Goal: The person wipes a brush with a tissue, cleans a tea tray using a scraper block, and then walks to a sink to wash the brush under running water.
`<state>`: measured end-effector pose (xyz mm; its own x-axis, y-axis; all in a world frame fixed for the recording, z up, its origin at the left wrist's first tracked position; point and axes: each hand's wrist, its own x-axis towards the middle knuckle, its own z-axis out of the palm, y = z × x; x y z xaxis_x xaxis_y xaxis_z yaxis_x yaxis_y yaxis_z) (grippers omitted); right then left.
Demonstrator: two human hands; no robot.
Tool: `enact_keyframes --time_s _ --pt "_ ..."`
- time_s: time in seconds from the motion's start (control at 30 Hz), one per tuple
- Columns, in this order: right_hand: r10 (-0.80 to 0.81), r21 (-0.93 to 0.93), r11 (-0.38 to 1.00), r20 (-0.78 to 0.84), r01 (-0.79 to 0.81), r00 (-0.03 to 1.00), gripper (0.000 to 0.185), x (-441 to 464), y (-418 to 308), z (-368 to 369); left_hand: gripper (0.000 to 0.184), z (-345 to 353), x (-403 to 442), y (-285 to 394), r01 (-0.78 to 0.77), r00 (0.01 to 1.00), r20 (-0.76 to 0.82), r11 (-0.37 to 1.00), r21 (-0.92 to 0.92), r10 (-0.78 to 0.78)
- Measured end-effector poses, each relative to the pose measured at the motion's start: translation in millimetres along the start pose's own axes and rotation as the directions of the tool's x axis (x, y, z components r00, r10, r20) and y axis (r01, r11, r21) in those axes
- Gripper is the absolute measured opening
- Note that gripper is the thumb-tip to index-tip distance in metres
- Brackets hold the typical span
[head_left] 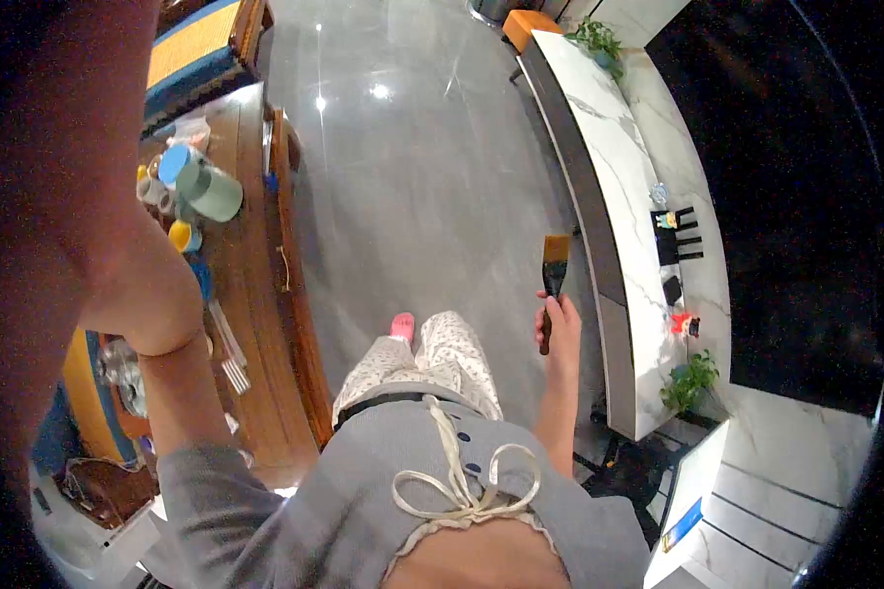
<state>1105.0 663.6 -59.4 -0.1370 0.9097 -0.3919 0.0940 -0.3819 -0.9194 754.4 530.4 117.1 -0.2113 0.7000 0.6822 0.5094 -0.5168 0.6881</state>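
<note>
My right hand (554,319) is closed round the dark handle of a flat paintbrush (555,265). Its tan bristles point away from me, over the grey floor beside the TV cabinet. My left arm (172,285) is bent and raised very close to the camera, covering the left side of the view. The left hand itself lies outside the picture.
On the left, a wooden table (250,344) bears a green-lidded jar (211,191), a yellow-and-blue cup (185,236) and a pale fork (234,373). The marble-topped cabinet (624,196) on the right carries plants (692,383) and small figures. Shiny grey floor (413,177) runs between them.
</note>
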Motion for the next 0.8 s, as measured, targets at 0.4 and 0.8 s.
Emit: enact_keyframes --time_s 0.4,0.8 --pt "0.019 0.012 1.0 -0.081 -0.018 0.997 0.02 309 -96 1 0.032 122 273 -222 0.002 0.986 -0.165 0.984 -0.178 -0.032" --pt "-0.134 -0.116 0.981 0.192 0.158 0.972 0.019 662 -262 132 0.035 201 -144 -547 0.797 -0.435 0.064 -0.351 0.491 -0.898"
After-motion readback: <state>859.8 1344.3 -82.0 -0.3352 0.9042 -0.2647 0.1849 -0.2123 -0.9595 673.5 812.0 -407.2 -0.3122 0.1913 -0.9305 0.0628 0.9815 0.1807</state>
